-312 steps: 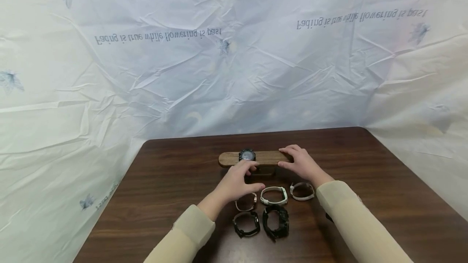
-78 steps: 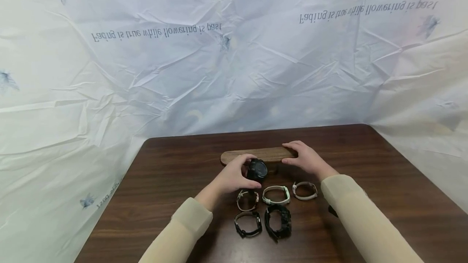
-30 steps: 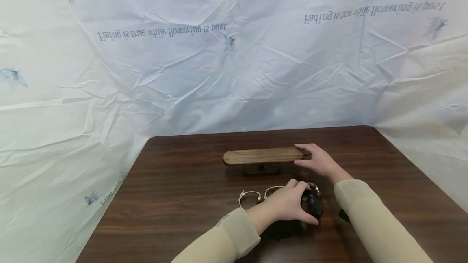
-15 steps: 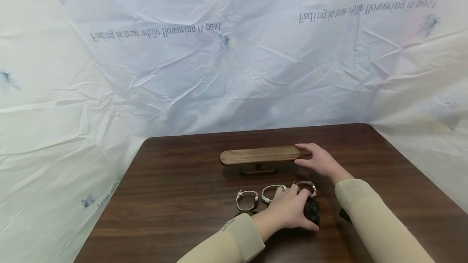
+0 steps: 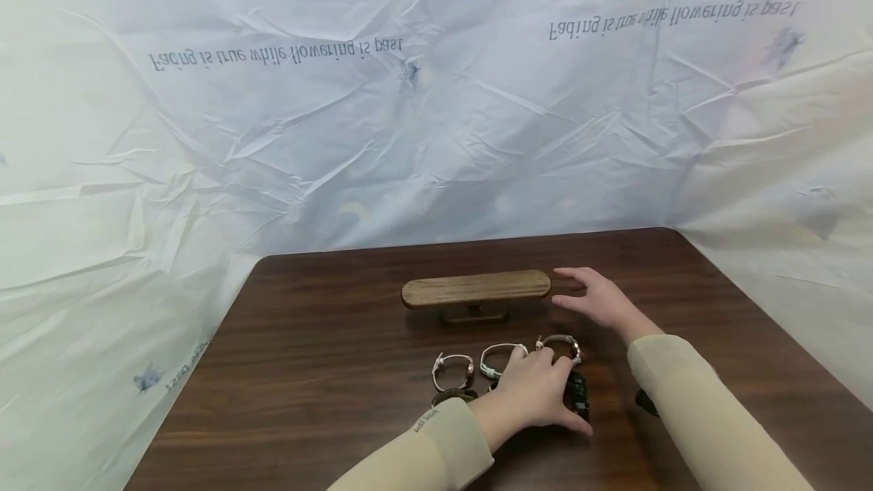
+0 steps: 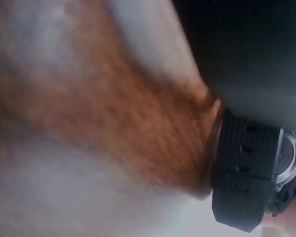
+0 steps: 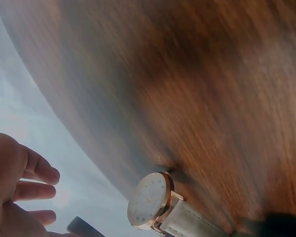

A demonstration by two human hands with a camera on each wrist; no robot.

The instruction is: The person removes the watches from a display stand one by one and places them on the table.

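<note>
Black and chunky, the watch [image 5: 578, 395] lies on the table [image 5: 327, 370] at the right end of the front row, the left hand [image 5: 539, 392] curled over it. The right hand [image 5: 600, 300], fingers loosely spread and holding nothing, hovers just beside the wooden stand [image 5: 475, 288].

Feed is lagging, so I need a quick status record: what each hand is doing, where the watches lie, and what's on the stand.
left hand: rests on the black watch, fingers curled over it
right hand: open, beside the right end of the wooden stand, not touching
wooden stand: bar bare
watches by the left hand: three light-strapped ones in a row
table: dark wood
</note>
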